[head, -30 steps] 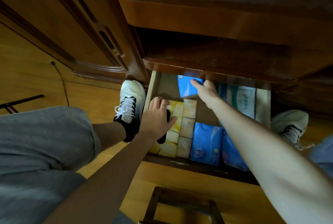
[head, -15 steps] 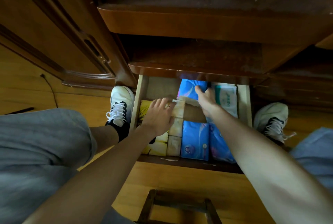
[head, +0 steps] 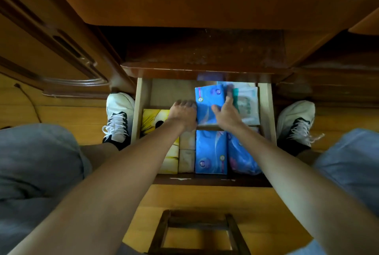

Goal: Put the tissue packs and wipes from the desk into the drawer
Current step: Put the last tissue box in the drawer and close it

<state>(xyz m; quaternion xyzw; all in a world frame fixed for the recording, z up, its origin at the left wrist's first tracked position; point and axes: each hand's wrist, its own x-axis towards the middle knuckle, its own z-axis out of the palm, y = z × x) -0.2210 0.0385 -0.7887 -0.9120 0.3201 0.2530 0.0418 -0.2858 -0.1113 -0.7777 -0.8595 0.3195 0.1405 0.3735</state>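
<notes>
The open wooden drawer [head: 265, 109] sits under the desk. At its back lies a blue tissue pack [head: 208, 101]. My right hand [head: 226, 114] grips it from the right, thumb on top, fingers over its right edge. My left hand [head: 183, 114] has its curled fingers against the pack's left edge. A white and green wipes pack [head: 249, 105] lies to the right. In the front part are two more blue packs [head: 211, 152], a column of small beige packs [head: 186, 156] and a yellow pack [head: 155, 119].
The desk top [head: 194, 10] and a shelf edge [head: 196, 70] overhang the drawer's back. My white shoes [head: 119, 115] flank the drawer on the wooden floor. A dark wooden stool frame [head: 196, 232] stands below. A cupboard door [head: 51, 45] is on the left.
The blue pack has come forward from the back of the drawer. My left hand left the yellow and beige packs and moved up to the blue pack's left edge.
</notes>
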